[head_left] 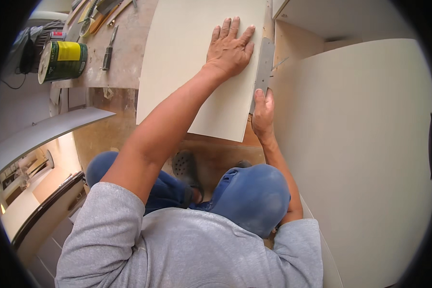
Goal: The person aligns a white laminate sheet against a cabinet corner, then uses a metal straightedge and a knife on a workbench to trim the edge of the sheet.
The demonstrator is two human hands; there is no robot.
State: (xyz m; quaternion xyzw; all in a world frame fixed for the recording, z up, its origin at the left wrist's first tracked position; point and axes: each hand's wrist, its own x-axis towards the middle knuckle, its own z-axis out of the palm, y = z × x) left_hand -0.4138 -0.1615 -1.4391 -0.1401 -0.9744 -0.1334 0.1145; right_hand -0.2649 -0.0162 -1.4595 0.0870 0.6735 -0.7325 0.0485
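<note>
A cream-white flat panel [197, 81] stretches away from me over the workbench's right side. My left hand [229, 50] rests flat on top of it, fingers spread, close to its right edge. Along that edge sits a grey metal plate [264, 69] with small holes. A thin dark blade-like piece [281, 63] sticks out to its right. My right hand [263, 115] grips the near end of the plate, its thumb on the upper side. What the other fingers hold below is hidden.
A wooden workbench [125, 53] at the far left carries a dark green can [65, 61], a chisel-like tool [110, 50] and other hand tools. A large pale board [360, 144] stands close on my right. A narrow light board [48, 132] juts out at the left.
</note>
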